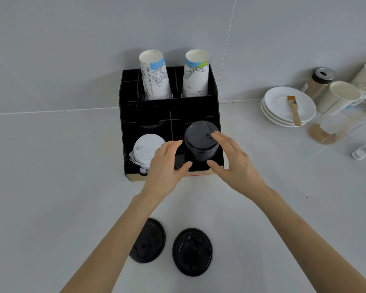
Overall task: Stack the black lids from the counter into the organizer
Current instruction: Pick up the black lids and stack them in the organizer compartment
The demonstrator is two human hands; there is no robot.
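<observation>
A black organizer (148, 115) stands against the wall. Its front right compartment holds a stack of black lids (200, 140), and its front left one holds a stack of white lids (146, 149). My left hand (165, 163) is spread at the black stack's left side, thumb near its base. My right hand (235, 163) is spread on the right, its fingertips resting on the top lid and its thumb low at the front. Neither hand grips the stack. Two loose black lids lie on the counter near me: one (149, 240) partly under my left forearm, the other (192, 251) to its right.
Two stacks of printed paper cups (155, 75) (195, 74) stand upside down in the organizer's back row. At the right are stacked white saucers (283, 106) with a brush (294, 108), a shaker jar (319, 81), paper cups (342, 96) and a glass pitcher (336, 123).
</observation>
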